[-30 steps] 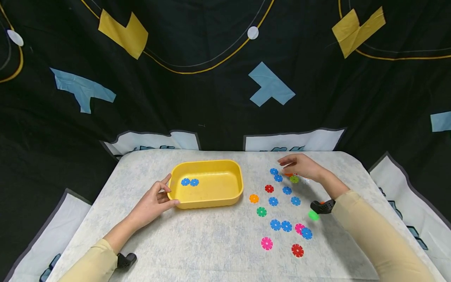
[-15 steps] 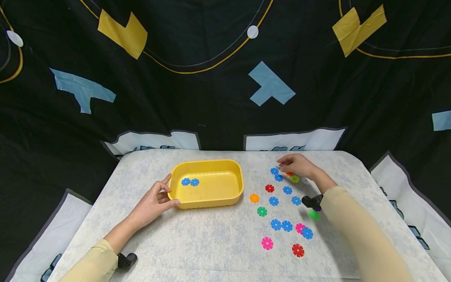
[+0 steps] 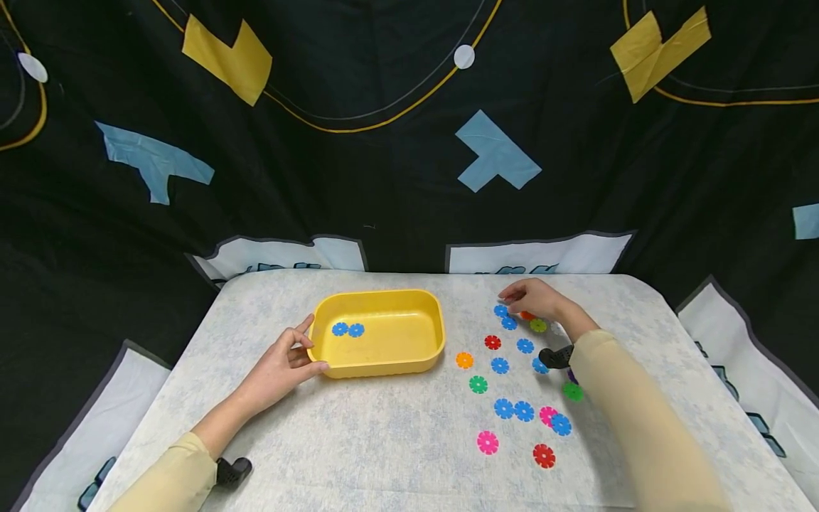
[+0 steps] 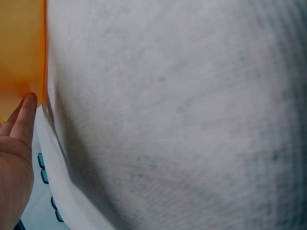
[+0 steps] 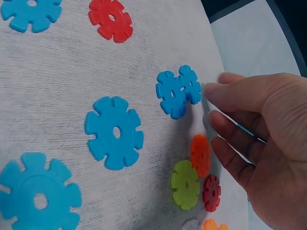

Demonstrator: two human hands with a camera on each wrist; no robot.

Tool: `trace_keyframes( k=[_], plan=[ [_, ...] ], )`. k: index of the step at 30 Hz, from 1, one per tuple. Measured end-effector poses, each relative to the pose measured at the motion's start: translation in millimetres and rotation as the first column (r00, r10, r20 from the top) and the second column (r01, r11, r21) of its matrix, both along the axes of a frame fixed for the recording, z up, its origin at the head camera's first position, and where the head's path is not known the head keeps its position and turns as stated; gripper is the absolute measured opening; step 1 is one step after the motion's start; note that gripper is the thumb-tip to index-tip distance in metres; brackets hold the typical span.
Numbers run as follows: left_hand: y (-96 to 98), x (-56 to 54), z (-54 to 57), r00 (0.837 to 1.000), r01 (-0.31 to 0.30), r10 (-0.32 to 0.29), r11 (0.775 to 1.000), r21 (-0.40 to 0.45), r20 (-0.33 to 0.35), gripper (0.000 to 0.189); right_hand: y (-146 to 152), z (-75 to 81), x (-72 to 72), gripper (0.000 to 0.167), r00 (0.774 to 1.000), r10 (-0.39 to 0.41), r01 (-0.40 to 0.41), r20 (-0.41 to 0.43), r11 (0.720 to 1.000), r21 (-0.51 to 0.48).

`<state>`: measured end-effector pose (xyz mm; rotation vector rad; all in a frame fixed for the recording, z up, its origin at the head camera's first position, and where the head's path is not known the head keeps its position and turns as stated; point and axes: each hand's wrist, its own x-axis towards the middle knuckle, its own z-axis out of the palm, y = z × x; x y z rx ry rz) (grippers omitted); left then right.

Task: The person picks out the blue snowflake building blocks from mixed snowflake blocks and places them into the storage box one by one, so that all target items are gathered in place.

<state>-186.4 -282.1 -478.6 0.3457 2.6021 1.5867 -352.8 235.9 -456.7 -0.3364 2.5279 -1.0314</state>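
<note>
My left hand (image 3: 291,361) grips the left end of a yellow plastic tray (image 3: 384,369), thumb at its front corner and fingers at the side rim. Inside the tray lie two blue notched discs (image 3: 348,330), side by side. At the far right of the table, my right hand (image 3: 540,299) hovers with loosely bent fingers and nothing visible between them. Its thumb tip is right beside two touching blue discs (image 5: 178,89) in the right wrist view. Below those fingers are an orange disc (image 5: 200,155), a lime disc (image 5: 185,184) and a dark red disc (image 5: 211,193).
Several more notched discs are spread over the table's right half, among them a red disc (image 3: 544,456), a pink disc (image 3: 488,442) and a green disc (image 3: 478,385). A pink disc lies partly under a blue disc (image 3: 561,424). A black curtain (image 3: 358,192) hangs behind the table.
My right hand has moved slightly left, closer over the two far blue discs, and its forearm has swung left. The left hand and the tray keep their places.
</note>
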Motion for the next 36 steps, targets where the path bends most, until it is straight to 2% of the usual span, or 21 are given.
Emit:
trace_keyframes(
  k=[5, 16, 29, 36],
  plan=[
    [0.7, -0.9, 0.5, 1.0, -0.007, 0.007, 1.0, -0.01, 0.004, 0.058, -2, 0.6, -3.3, 0.033, 1.0, 0.017, -0.017, 0.002, 1.0, 0.026],
    [1.2, -2.1, -0.6, 1.0, -0.004, 0.004, 1.0, -0.019, 0.003, 0.058, 2, -2.9, -10.6, 0.034, 0.996, 0.037, -0.041, 0.084, 0.998, 0.046],
    [1.1, -0.5, 0.3, 1.0, -0.003, 0.003, 1.0, -0.013, 0.011, 0.057, 6, -7.5, -12.0, 0.038, 0.988, 0.098, -0.095, 0.119, 0.995, -0.028],
    [0.0, 0.1, 0.3, 1.0, -0.011, 0.011, 1.0, -0.02, 0.011, 0.057, 5, -8.4, -12.0, 0.037, 0.989, 0.078, -0.073, 0.128, 0.997, -0.04]
  ],
)
